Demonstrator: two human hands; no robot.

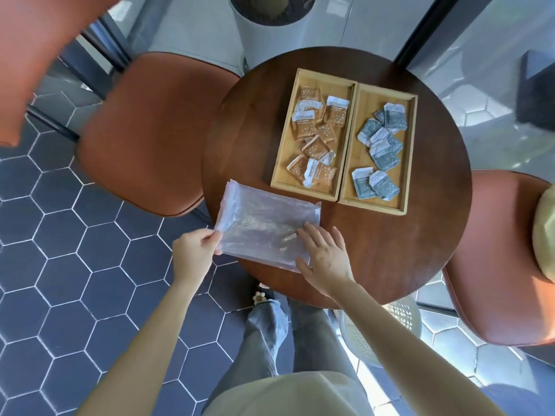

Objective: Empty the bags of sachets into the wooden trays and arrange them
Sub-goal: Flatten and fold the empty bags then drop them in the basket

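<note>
Two wooden trays stand side by side on a round dark wooden table. The left tray holds several orange sachets lying loosely. The right tray holds several blue-grey sachets, also scattered. In front of the trays lie flat, empty clear plastic bags, stacked and jutting over the table's left edge. My left hand pinches the stack's near left corner. My right hand rests flat on its near right end, fingers spread.
Orange-brown chairs stand at the left and right of the table, another seat back at the top left. A white planter stands behind the table. The floor is dark hexagonal tile. My legs are below the table edge.
</note>
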